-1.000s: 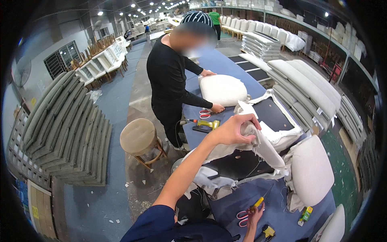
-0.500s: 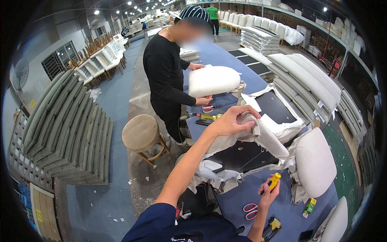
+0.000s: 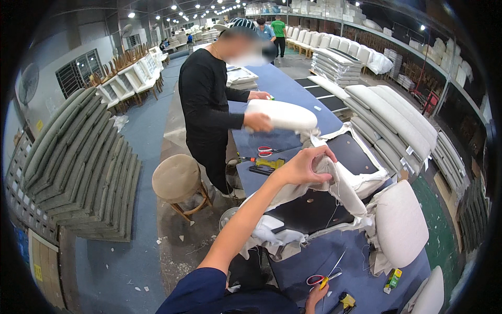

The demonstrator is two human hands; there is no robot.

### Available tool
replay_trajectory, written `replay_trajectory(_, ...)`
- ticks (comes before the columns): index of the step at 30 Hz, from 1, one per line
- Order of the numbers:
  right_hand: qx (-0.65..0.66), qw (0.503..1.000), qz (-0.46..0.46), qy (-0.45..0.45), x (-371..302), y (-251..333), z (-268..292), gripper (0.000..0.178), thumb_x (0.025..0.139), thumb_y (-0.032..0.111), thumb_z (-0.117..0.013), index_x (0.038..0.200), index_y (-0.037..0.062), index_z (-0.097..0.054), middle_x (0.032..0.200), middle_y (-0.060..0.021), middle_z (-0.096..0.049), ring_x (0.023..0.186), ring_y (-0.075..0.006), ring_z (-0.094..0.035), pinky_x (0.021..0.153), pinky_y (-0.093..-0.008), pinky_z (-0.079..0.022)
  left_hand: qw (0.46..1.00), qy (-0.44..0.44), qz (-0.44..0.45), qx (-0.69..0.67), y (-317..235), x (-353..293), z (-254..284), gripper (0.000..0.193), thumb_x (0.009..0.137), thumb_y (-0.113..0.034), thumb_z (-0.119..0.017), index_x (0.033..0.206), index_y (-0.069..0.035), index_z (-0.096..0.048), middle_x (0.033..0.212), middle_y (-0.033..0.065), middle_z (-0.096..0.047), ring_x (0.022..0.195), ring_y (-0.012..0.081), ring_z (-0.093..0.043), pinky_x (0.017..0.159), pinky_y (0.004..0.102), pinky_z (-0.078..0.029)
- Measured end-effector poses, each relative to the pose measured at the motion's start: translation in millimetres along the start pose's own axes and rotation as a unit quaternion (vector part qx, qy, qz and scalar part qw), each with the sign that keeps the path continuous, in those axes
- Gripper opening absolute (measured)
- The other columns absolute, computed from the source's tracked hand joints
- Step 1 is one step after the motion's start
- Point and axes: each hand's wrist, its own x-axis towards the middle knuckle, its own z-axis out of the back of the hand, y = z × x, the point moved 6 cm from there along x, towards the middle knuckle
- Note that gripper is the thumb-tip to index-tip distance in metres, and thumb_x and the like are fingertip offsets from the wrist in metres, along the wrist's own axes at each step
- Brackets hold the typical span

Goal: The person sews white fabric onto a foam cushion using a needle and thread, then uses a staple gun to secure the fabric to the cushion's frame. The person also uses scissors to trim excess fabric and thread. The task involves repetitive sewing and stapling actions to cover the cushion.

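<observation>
My left hand point(image 3: 306, 166) pinches a gathered edge of beige fabric point(image 3: 325, 168) and lifts it above an upholstered panel with a black underside point(image 3: 308, 205). Low in the view, my right hand point(image 3: 315, 298) is closed around the yellow handle of a tool with a long thin shaft point(image 3: 337, 263); its tip type is too small to make out. The shaft lies across red-handled scissors point(image 3: 315, 280) on the blue table point(image 3: 298, 261). To the right of that hand lies a yellow-and-black staple gun point(image 3: 346, 301).
Across the table a person in black point(image 3: 209, 94) handles a white cushion point(image 3: 282, 114). Near them lie other scissors point(image 3: 265, 151) and a yellow tool point(image 3: 269, 163). A padded cushion point(image 3: 401, 222) and a small green-yellow box point(image 3: 392, 281) are at right; a round stool point(image 3: 177, 178) stands left.
My right hand has lowered the yellow-handled tool toward the table beside the scissors. My left hand still grips the fabric. The person opposite has tilted their cushion and shifted a hand onto its near end.
</observation>
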Motion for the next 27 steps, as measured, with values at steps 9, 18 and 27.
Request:
replay_trajectory(9, 0.122, 0.988, -0.056, 0.072, 20.7, 5.7, -5.2, 0.02, 0.102, 0.023, -0.06, 0.099, 0.0043, -0.058, 0.074, -0.0009, -0.056, 0.059, -0.0114, -0.054, 0.054, -0.0283, -0.045, 0.999, -0.016, -0.039, -0.016, 16.2, 0.5, 9.3, 0.04, 0.081, -0.007, -0.079, 0.116, -0.004, -0.063, 0.118, 0.0049, -0.064, 0.111, 0.0129, -0.059, 0.101, 0.0301, -0.046)
replay_trajectory(18, 0.105, 0.994, -0.011, 0.012, 32.5, -12.8, -11.5, 0.023, 0.105, 0.024, -0.057, 0.107, 0.0016, -0.058, 0.074, -0.0009, -0.054, 0.061, -0.0094, -0.052, 0.053, -0.0275, -0.041, 0.999, -0.016, -0.041, -0.026, 12.7, 3.2, 10.3, 0.041, 0.08, -0.011, -0.08, 0.117, -0.004, -0.063, 0.12, 0.0061, -0.065, 0.114, 0.014, -0.059, 0.104, 0.0324, -0.045)
replay_trajectory(27, 0.043, 0.999, 0.012, -0.021, 12.3, -40.1, -17.0, 0.02, 0.103, 0.022, -0.055, 0.092, 0.0055, -0.058, 0.065, 0.0024, -0.051, 0.05, -0.0065, -0.046, 0.043, -0.0262, -0.035, 0.998, -0.013, -0.057, -0.007, 6.3, -0.9, 11.5, 0.042, 0.079, -0.012, -0.078, 0.117, -0.003, -0.063, 0.12, 0.0063, -0.065, 0.115, 0.0151, -0.059, 0.105, 0.0328, -0.045)
